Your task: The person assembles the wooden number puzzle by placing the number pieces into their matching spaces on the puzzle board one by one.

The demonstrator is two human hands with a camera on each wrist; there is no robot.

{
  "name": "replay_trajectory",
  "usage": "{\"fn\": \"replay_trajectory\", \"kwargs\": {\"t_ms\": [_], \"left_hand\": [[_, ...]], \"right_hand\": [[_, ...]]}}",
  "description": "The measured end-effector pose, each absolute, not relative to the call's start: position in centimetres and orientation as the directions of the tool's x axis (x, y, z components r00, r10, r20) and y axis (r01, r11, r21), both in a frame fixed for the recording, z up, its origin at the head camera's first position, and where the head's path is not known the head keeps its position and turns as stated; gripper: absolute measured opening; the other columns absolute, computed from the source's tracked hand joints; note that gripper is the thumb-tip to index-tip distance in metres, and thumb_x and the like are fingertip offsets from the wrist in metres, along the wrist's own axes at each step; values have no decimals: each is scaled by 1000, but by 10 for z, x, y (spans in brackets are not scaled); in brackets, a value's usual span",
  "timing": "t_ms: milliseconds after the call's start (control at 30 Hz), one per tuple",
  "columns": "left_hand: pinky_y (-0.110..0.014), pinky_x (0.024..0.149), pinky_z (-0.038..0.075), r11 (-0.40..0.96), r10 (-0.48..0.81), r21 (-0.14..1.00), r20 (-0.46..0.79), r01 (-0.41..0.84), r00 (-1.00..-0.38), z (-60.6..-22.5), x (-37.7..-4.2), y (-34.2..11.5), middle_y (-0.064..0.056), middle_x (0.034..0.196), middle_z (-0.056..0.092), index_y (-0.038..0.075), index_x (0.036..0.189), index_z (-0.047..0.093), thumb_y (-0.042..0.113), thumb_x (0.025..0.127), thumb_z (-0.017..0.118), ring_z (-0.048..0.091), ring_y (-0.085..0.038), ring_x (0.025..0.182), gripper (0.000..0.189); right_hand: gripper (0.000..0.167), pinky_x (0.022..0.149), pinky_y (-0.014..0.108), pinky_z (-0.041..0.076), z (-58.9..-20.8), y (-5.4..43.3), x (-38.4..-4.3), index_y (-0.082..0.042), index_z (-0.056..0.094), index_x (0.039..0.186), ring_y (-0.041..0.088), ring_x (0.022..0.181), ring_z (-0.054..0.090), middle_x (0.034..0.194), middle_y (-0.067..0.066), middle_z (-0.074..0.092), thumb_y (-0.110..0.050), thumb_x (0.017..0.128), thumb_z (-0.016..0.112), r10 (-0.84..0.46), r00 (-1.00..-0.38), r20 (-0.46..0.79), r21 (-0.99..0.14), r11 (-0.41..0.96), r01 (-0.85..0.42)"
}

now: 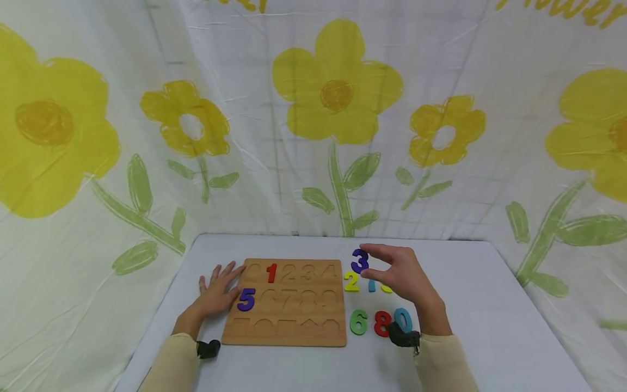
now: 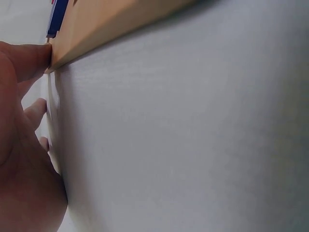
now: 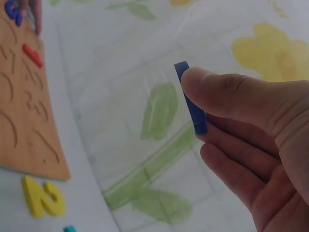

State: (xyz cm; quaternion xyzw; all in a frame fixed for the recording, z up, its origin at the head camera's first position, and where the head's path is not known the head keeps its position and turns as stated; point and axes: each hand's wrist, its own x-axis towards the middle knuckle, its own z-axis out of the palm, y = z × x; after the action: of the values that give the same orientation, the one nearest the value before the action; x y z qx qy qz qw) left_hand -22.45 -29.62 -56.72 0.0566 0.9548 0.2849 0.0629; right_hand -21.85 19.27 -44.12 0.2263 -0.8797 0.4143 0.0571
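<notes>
Head view, surface: a pale grey table (image 1: 490,326) stands against a white cloth backdrop (image 1: 274,163) printed with big yellow flowers and green stems.
Head view, board: a wooden number puzzle board (image 1: 286,321) lies flat just beside the fingers of the left hand (image 1: 217,291); a red 1 (image 1: 271,273) sits in its top row and a purple 5 (image 1: 246,300) at its left edge, right by those fingertips.
Head view, left hand: fingers straight and spread, palm down on the table, touching the board's left edge.
Head view, right hand: the right hand (image 1: 404,275) is raised above the table, thumb and fingers pinching a purple 3 (image 1: 360,261) at its fingertips, off the board's top right corner.
Head view, loose pieces: a yellow 2 (image 1: 351,281) lies just under the held piece; a green 6 (image 1: 358,322), a red 8 (image 1: 382,323) and a blue 0 (image 1: 403,318) lie nearer the wrist.
Left wrist view: the fingertips (image 2: 29,60) press against the board's wooden edge (image 2: 111,24), the palm on the grey tabletop.
Right wrist view: the 3 (image 3: 190,99) shows edge-on, clamped between the thumb (image 3: 227,92) and the fingers behind it, in the air before the backdrop; the board (image 3: 24,111) and yellow 2 (image 3: 42,197) lie well apart below.
</notes>
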Motion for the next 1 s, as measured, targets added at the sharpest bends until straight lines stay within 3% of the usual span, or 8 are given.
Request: {"fn": "replay_trajectory", "kwargs": {"t_ms": [600, 1000], "left_hand": [[-87, 118, -17, 829, 147, 555, -108, 63, -983, -565, -225, -296, -28, 180, 19, 14, 169, 42, 22, 109, 60, -3, -62, 164, 63], [-86, 119, -17, 823, 145, 563, -89, 70, -985, -564, -224, -296, -28, 179, 21, 14, 168, 44, 22, 108, 61, -1, -62, 164, 63]], "right_hand": [[54, 111, 52, 58, -465, 120, -258, -14, 76, 140, 33, 132, 73, 140, 5, 77, -22, 89, 93, -430, -860, 274, -711, 511, -482], [52, 112, 54, 57, -499, 90, -279, -14, 75, 142, 37, 135, 70, 142, 6, 76, -17, 92, 90, -452, -876, 168, -730, 540, -418]]}}
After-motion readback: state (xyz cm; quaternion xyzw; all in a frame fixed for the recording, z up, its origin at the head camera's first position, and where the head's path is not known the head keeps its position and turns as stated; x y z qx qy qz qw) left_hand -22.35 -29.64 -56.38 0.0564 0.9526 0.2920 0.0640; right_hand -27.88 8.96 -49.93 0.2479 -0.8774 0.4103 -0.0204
